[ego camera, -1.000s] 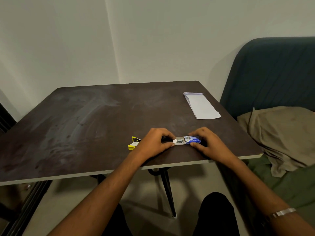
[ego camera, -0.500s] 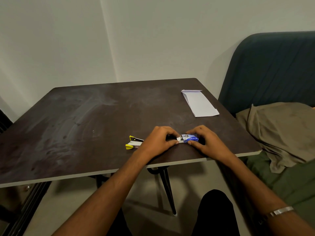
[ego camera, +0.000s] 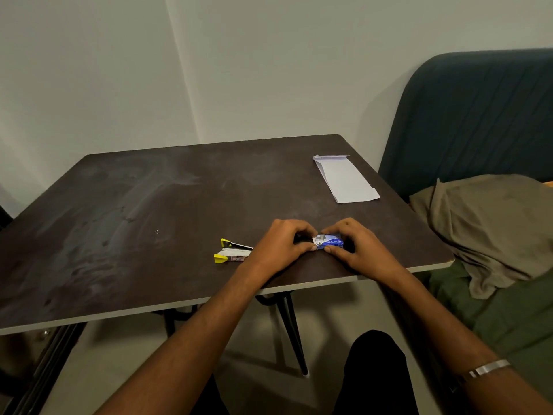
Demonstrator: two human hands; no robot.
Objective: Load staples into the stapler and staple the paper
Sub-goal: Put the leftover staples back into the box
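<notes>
Near front edge of table (ego camera: 119, 265), left hand (ego camera: 281, 244) and right hand (ego camera: 359, 250) both gripping staple box (ego camera: 328, 241), pushing drawer shut since a second ago; stapler (ego camera: 232, 253) lying open, awaiting staples.

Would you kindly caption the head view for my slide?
Both hands grip a staple box; stapler lies open nearby.

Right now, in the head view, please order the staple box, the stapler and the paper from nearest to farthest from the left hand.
1. Staple box: pinched by the left hand at its right side, with the right hand on its other end.
2. Stapler: lying open just left of that hand, near the wrist.
3. Paper: far back on the right of the table.
</notes>
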